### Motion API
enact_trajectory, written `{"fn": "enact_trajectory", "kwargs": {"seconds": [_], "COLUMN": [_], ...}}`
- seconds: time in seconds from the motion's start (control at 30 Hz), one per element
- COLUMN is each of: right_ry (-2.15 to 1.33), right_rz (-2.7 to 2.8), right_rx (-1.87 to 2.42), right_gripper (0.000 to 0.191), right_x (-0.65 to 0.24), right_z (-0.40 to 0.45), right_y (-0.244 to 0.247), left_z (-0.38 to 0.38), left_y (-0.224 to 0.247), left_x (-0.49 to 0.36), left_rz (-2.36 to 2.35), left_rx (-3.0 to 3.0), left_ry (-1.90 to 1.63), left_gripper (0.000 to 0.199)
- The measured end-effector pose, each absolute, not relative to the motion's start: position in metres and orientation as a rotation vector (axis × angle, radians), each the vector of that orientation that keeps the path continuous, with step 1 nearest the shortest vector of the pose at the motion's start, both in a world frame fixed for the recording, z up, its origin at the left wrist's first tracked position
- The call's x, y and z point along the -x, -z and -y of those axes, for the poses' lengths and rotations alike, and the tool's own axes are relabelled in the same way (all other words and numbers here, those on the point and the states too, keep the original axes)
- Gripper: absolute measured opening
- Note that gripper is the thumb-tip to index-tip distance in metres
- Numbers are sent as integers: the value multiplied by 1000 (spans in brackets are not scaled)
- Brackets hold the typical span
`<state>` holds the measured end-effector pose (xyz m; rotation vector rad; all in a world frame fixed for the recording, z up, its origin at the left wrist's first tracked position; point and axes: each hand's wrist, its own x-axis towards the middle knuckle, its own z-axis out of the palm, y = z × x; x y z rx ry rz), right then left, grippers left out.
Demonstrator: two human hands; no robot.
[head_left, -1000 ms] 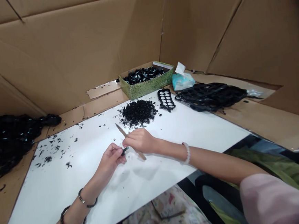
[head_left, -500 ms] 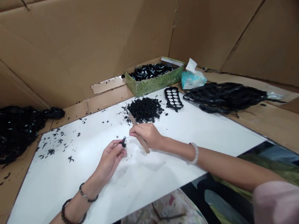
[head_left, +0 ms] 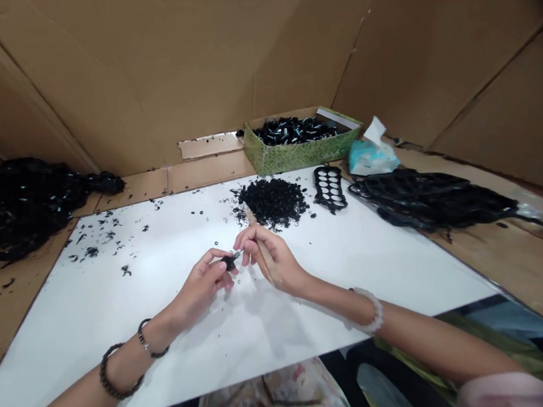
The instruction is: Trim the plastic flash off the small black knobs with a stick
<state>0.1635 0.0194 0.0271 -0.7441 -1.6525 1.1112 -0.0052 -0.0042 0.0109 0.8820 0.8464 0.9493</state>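
**Small black piece pinched above the white board**

Across a white board (head_left: pixel 135 321) we see a heap of black rubber rings (head_left: pixel 274 203) on the far side. Our right hand (head_left: pixel 271 260) clenches a wooden-handled knife (head_left: pixel 270 274) against the palm. Our left hand (head_left: pixel 198 287) grasps a small black piece (head_left: pixel 230 261), seemingly a fitting, just beside the right fingertips (head_left: pixel 244 240), above the board's middle.

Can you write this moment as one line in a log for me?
left hand: pinches small black part | right hand: holds knife | nearby: black ring pile
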Motion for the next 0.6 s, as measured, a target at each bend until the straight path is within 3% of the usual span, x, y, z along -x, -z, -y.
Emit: {"fn": "enact_trajectory", "kwargs": {"seconds": [0.17,0.33,0.6], "right_ry": [-1285,-1478,-1459], "right_rz": [1706,1547,1560], "right_rx": [761,791,878], "right_gripper": [27,30,33], "right_x": [-161,-163,-167], "right_z": [-9,-15,-25], "right_y": [-31,-32,-35], "left_z": [2,4,5], "left_y": [-7,-10,-8], "left_x": [6,5,7], "left_rz": [-906,-863,-907], "left_rx": [-1063,-1151,-943], "left_ry": [-891,-868,-951], "left_gripper": [13,21,18]}}
